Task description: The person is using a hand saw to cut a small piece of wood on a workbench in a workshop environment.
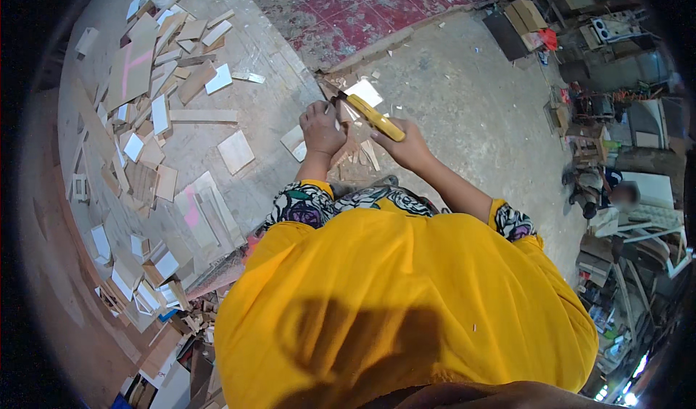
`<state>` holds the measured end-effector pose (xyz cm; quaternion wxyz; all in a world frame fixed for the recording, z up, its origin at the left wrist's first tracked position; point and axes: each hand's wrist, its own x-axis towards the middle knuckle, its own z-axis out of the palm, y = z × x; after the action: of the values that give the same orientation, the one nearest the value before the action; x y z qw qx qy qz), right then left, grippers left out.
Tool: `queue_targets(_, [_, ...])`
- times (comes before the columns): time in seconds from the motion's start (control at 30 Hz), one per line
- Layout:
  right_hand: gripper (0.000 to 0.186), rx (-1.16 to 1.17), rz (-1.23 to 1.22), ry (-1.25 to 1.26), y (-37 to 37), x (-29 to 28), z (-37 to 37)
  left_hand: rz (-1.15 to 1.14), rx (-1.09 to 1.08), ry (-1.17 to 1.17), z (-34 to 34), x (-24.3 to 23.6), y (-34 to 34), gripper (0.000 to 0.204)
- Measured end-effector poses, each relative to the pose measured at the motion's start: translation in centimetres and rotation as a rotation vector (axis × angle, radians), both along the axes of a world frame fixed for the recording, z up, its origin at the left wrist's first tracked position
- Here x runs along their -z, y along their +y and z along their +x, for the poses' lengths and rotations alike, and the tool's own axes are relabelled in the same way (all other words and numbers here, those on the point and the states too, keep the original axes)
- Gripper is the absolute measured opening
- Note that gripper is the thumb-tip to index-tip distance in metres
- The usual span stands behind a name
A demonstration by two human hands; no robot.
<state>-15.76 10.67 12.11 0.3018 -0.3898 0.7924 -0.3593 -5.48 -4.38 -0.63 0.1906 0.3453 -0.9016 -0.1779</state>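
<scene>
My right hand (406, 146) is closed around the thick yellow handle of a knife-like tool (375, 117). Its dark blade points up and left, toward the edge of the wooden table. At that edge my left hand (321, 128) has its fingers curled in, just left of the blade. Whatever those fingers grip is mostly hidden under them. A small brown wood piece (344, 112) shows between the left hand and the tool. Beside my left wrist a pale square board (294, 142) lies on the table.
The wooden table (272, 54) on the left carries a heap of wood offcuts (148, 162) and a loose square block (235, 152). Wood scraps (370, 155) and a white board (364, 92) lie on the concrete floor (471, 97). A person (591, 188) and clutter are at the far right.
</scene>
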Motion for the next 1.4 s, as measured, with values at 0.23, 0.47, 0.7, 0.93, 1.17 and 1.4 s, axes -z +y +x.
queue_targets(0.23, [0.023, 0.052, 0.071, -0.100, 7.2, -7.2, 0.6, 0.013, -0.015, -0.009, 0.3, -0.1, -0.1, 0.057])
queue_targets(0.47, [0.021, 0.080, 0.179, -0.198, 7.4, -11.0, 1.1, -0.001, 0.053, 0.038, 1.8, 0.7, 0.9, 0.060])
queue_targets(0.7, [0.025, 0.029, 0.222, -0.336, 4.2, -12.1, 1.2, 0.021, 0.098, -0.055, 1.8, 0.5, 0.9, 0.062])
queue_targets(0.93, [0.022, -0.049, 0.171, -0.038, 6.5, -11.7, 2.5, 0.016, 0.138, -0.015, 1.9, 0.4, 0.5, 0.061])
queue_targets(1.17, [0.022, 0.057, 0.153, -0.125, 7.5, -11.2, 3.2, 0.032, 0.194, -0.035, 1.8, 0.1, 0.4, 0.064])
queue_targets(1.4, [0.022, 0.136, 0.111, -0.038, 5.8, -9.4, 3.2, 0.030, 0.206, -0.011, 1.6, -0.2, 0.4, 0.060])
